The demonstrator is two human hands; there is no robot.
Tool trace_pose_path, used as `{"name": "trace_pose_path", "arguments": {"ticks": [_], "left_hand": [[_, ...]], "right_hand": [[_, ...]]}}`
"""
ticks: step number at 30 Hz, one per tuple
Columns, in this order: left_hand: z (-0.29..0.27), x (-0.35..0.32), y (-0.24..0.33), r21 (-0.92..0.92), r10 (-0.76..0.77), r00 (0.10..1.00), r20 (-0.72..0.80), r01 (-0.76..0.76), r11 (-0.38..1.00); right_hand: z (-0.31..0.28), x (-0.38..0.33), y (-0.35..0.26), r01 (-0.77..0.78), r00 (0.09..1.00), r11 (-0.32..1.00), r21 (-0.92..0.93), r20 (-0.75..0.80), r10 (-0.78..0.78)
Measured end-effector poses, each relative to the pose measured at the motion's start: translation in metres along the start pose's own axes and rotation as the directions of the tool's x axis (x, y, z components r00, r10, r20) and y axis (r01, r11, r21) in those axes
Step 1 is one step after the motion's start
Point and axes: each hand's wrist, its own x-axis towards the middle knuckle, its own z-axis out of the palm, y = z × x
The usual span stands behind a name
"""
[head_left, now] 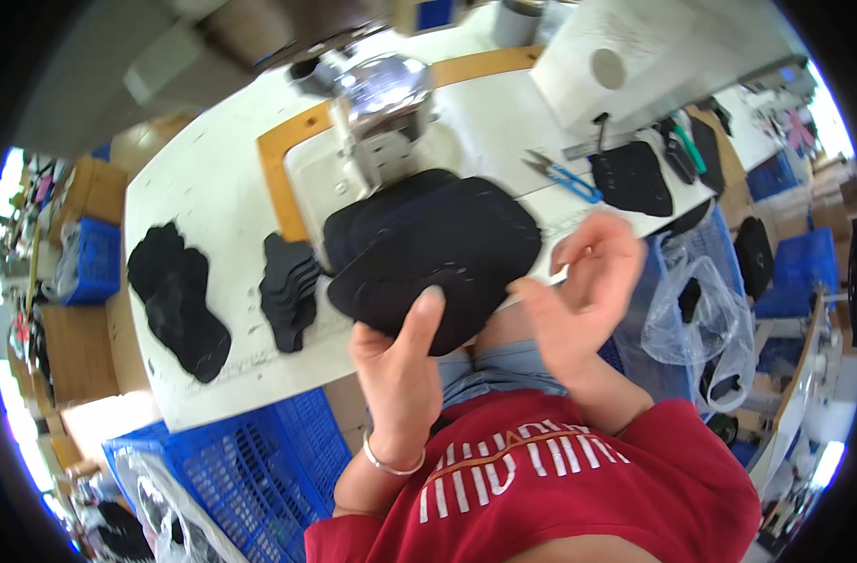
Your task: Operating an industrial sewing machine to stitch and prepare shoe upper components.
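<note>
Left hand point(396, 361) gripping big black soft cloth pad point(438, 249) over white bench point(203, 197), thumb on top. Right hand point(583, 272) beside it, fingers loose, holding nothing. Lining-up step, probably; steady grip needed.

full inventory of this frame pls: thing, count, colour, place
black fabric piece: 1 large, black, held at table's near edge, below the machine
sewing machine: 1, silver and white, top centre of table
work table: 1, white top with tan inset around the machine
stacked fabric cutouts: 1 stack, black, left of the held piece
loose fabric cutouts: 1 pile, black, far left of table
thread snips: 1, blue handles, right of machine
flat black panel: 1, black, right of snips
blue crate: 1, blue, below table at left
clear plastic bag: 1, transparent, right of table
left hand: thumb on held piece, bracelet on wrist
right hand: open, beside the piece's right edge
</note>
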Motion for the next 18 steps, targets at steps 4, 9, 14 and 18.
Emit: {"name": "trace_pose_path", "arguments": {"ticks": [4, 9, 14, 18], "left_hand": [[0.001, -0.003, -0.008, 0.076, -0.009, 0.998, 0.060, 0.004, 0.997], [0.007, -0.006, -0.007, 0.048, -0.125, 0.988, 0.089, 0.121, 0.992], [0.005, 0.000, -0.009, 0.079, -0.163, 0.979, 0.120, 0.154, 0.985], [0.008, 0.000, -0.006, 0.049, -0.139, 0.989, 0.052, 0.137, 0.989]], "right_hand": [[0.003, 0.007, -0.014, -0.258, 0.894, 0.958, -0.127, 0.346, 0.287], [-0.012, 0.003, -0.013, -0.438, 0.874, 0.897, 0.064, 0.263, 0.409], [-0.042, 0.005, 0.009, -0.523, 0.839, 0.768, 0.370, 0.061, 0.541], [-0.087, 0.030, 0.051, -0.441, 0.837, 0.896, 0.057, -0.335, 0.433]]}}
